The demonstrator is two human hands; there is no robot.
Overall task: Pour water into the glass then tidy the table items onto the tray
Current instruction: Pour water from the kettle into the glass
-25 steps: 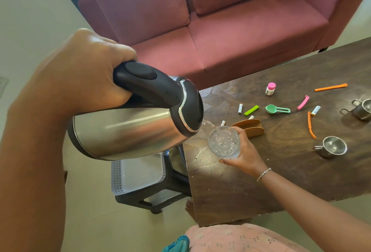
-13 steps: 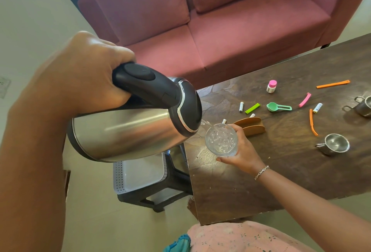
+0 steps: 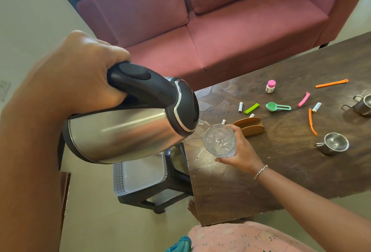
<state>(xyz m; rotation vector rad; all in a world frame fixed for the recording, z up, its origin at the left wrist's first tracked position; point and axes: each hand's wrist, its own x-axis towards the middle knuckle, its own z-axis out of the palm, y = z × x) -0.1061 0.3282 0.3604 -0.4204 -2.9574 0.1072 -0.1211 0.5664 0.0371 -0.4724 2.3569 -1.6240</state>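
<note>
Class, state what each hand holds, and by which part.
The left hand grips the kettle by its black handle. The right hand holds the glass round its side.

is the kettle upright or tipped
Tipped: the left hand holds the kettle nearly on its side, spout toward the glass in the right hand, water streaming in.

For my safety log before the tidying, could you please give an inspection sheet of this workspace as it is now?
Surface: dark wooden table, small items scattered.
Job's things: kettle tilted, water running into glass; white tray on black stool beside table.
Clutter: steel cups, green spoon, pink-capped bottle, orange clips, batteries, wooden holder.
Hands: left hand grips kettle handle; right hand holds glass.
Cables: nothing seen.
Surroundings: pink sofa behind table.
</note>
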